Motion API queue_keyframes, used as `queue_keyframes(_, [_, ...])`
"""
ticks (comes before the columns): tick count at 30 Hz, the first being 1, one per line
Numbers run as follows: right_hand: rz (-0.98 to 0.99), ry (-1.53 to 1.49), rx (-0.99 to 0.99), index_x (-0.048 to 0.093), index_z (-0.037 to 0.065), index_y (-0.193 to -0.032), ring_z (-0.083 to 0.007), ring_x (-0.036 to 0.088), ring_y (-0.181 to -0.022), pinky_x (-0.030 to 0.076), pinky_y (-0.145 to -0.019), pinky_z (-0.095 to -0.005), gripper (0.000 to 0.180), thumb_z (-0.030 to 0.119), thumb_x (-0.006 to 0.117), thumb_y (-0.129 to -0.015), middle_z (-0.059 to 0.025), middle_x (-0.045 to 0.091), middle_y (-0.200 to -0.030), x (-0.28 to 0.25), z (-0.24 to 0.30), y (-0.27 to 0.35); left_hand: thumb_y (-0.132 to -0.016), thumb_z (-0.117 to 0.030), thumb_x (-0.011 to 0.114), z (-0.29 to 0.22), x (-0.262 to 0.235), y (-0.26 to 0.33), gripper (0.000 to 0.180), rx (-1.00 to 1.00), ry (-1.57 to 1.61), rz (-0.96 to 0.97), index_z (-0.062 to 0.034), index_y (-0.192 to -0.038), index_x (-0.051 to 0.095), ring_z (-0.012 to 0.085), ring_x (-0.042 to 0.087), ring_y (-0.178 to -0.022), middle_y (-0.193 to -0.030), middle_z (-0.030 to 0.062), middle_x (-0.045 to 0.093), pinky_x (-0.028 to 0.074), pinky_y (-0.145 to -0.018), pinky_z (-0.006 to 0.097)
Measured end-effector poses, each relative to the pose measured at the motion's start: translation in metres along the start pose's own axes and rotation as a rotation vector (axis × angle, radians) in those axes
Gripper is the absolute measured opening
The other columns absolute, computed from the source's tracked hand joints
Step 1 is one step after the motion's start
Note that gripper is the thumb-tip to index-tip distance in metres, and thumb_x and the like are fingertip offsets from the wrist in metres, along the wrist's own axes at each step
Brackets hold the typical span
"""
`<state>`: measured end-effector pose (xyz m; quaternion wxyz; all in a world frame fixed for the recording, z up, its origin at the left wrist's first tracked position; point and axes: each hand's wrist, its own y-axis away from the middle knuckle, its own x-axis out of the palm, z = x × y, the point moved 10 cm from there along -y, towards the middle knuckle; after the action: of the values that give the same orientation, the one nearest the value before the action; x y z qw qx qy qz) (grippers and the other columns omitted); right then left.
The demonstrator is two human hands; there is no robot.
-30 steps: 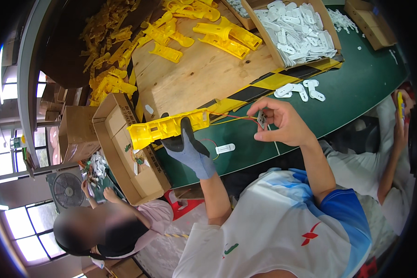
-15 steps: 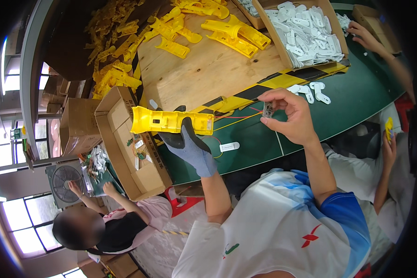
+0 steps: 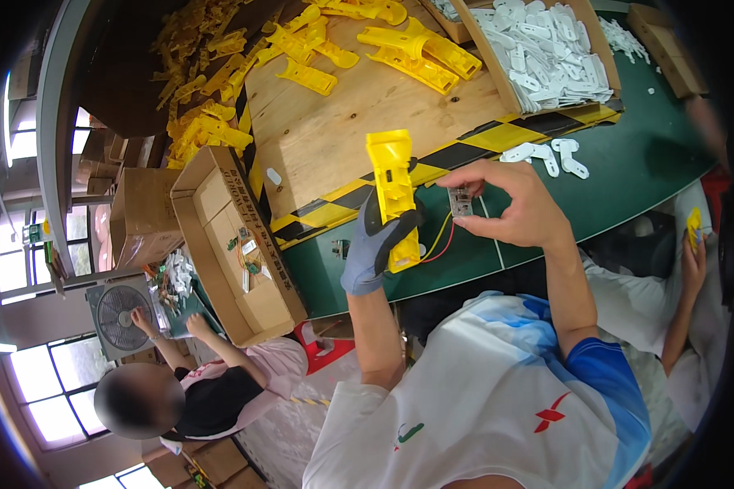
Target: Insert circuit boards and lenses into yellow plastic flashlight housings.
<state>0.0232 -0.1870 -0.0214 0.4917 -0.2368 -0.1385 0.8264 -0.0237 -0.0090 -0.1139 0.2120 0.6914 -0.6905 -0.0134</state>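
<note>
My left hand (image 3: 369, 254), in a grey-blue glove with dark fingers, grips a yellow plastic shell half (image 3: 396, 194). The shell stands nearly upright, its hollow, ribbed inside showing. Bare thumb and fingertips of my right hand (image 3: 520, 208) pinch a small clear block-shaped component (image 3: 461, 202), just right of the shell. Red and yellow wires (image 3: 444, 240) run from near the component down toward the lower part of the shell; where they end is hidden. On the green tabletop (image 3: 314, 277), left of the glove, lies a small dark part (image 3: 340, 248).
A plywood board (image 3: 334, 122) with striped edging carries several yellow shells (image 3: 420, 53). A carton of white plastic pieces (image 3: 538, 57) stands far right; loose white pieces (image 3: 550, 155) lie below it. An open carton (image 3: 249, 314) with wired parts sits left. Co-workers sit on both sides.
My left hand has turned the yellow shell from lying crosswise to nearly upright and moved it right, nearer the component. The white piece on the wires is no longer visible.
</note>
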Motion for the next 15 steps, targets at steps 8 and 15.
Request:
queue_keyframes(8, [0.375, -0.293, 0.606, 0.063, 0.001, -0.083, -0.0068, 0.055, -0.051, 0.041, -0.049, -0.0207, 0.026, 0.025, 0.073, -0.085, -0.0022, 0.061, -0.06, 0.039, -0.058, -0.002, -0.073, -0.003, 0.077, -0.029, -0.007, 0.01, 0.039, 0.242, -0.347, -0.195, -0.003, -0.107, 0.059, 0.014, 0.059, -0.081, -0.093, 0.003, 0.063, 0.049, -0.073, 0.027])
queue_keyframes(15, [0.303, -0.305, 0.589, 0.053, 0.003, -0.077, -0.0068, 0.056, -0.048, 0.038, -0.044, -0.0217, 0.034, 0.03, 0.069, -0.09, -0.0035, 0.058, -0.056, 0.06, -0.051, -0.015, -0.075, -0.001, 0.076, -0.006, 0.0, 0.013, 0.046, 0.334, -0.196, -0.241, -0.0025, -0.117, 0.058, 0.0154, 0.06, -0.089, -0.104, 0.0057, 0.063, 0.05, -0.078, 0.028])
